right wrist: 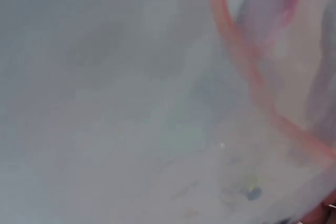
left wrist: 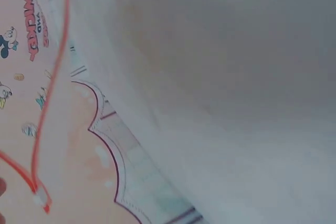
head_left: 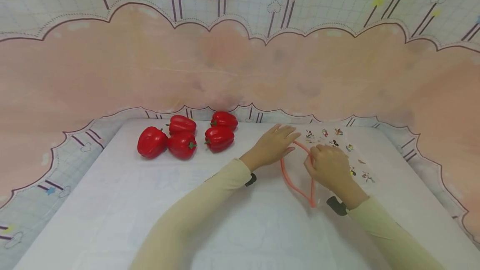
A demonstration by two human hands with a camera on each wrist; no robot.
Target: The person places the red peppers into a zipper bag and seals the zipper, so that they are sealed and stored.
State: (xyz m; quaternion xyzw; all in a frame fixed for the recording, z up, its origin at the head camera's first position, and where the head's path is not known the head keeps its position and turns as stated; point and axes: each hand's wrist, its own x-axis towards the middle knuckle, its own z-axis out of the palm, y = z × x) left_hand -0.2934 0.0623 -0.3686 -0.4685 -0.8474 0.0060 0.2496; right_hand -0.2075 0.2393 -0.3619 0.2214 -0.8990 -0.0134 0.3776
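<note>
A clear plastic drawstring bag printed with cartoon figures lies to the right on the table. Its orange-red drawstring forms a loop between my hands, coming to a point toward me. My right hand pinches the bag's edge at the drawstring with curled fingers. Over the loop's far left side lies my left hand, fingers stretched forward and touching the bag's mouth. The left wrist view shows the drawstring and the bag's printed lettering. In the right wrist view the drawstring is blurred.
Several red bell peppers sit in a group at the back left of the white table. A peach and pale blue patterned cloth hangs behind the table's far edge and along its sides.
</note>
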